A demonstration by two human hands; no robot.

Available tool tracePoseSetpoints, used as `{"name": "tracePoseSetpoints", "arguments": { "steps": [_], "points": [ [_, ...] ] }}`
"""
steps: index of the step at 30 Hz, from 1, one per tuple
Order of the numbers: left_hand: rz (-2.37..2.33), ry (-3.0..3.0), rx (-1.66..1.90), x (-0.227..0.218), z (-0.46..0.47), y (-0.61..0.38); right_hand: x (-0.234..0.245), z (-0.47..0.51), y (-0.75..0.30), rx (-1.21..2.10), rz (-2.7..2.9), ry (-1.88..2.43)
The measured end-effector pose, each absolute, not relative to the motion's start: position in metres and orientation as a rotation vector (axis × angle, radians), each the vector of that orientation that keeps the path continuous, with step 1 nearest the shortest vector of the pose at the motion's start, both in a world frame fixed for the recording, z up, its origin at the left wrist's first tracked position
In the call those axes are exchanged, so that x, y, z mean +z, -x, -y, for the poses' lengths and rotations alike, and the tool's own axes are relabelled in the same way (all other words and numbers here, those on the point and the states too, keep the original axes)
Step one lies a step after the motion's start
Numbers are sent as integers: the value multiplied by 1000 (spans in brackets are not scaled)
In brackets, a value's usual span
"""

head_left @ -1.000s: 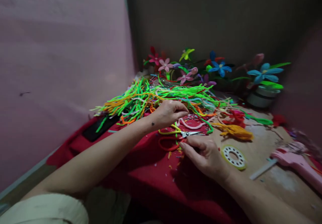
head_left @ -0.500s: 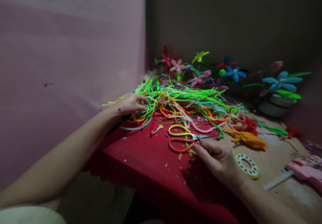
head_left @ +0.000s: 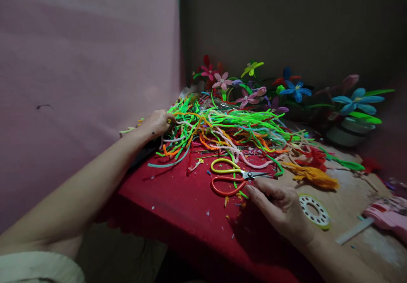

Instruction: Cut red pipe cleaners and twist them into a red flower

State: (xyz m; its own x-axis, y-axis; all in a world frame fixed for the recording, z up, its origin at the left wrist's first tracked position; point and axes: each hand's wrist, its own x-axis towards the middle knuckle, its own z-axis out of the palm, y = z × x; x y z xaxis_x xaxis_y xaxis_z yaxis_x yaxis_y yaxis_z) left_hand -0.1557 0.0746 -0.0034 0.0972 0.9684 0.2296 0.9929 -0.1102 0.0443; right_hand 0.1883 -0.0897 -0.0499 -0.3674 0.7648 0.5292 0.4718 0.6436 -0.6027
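Note:
At the left end of a heap of colourful pipe cleaners [head_left: 254, 119], mostly bright green with orange, pink and pale blue ones, is my left hand [head_left: 159, 124]. Its fingers are curled in and partly hidden, so what they hold does not show clearly. My right hand [head_left: 280, 208] rests low over the table with fingers bent and thumb forward. Whatever may be between those fingers is too small to make out. Just beyond its thumb lies a pair of scissors [head_left: 249, 175] with one yellow and one red handle, blades pointing right.
Pipe-cleaner flowers, among them a blue one [head_left: 296, 91], stand behind the heap. To the right are an orange tuft [head_left: 313, 176], a white tape spool [head_left: 314, 211] and a pink glue gun [head_left: 386, 215]. Scraps dot the red tablecloth [head_left: 178, 206]. A wall [head_left: 95, 62] borders the left side.
My left hand has moved slightly left and up, and its fingers have curled closed at the heap's edge. My right hand has barely moved.

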Motion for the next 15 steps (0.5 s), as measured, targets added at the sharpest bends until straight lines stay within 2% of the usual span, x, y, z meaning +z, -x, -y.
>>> {"name": "tracePoseSetpoints", "arguments": {
  "steps": [8,15],
  "points": [
    [1991,2478,-304,-6,-61,135,-48,90,-187,445,2056,950],
    [2104,2495,-676,5,-57,132,-49,90,-187,420,2046,959]
  ]
}}
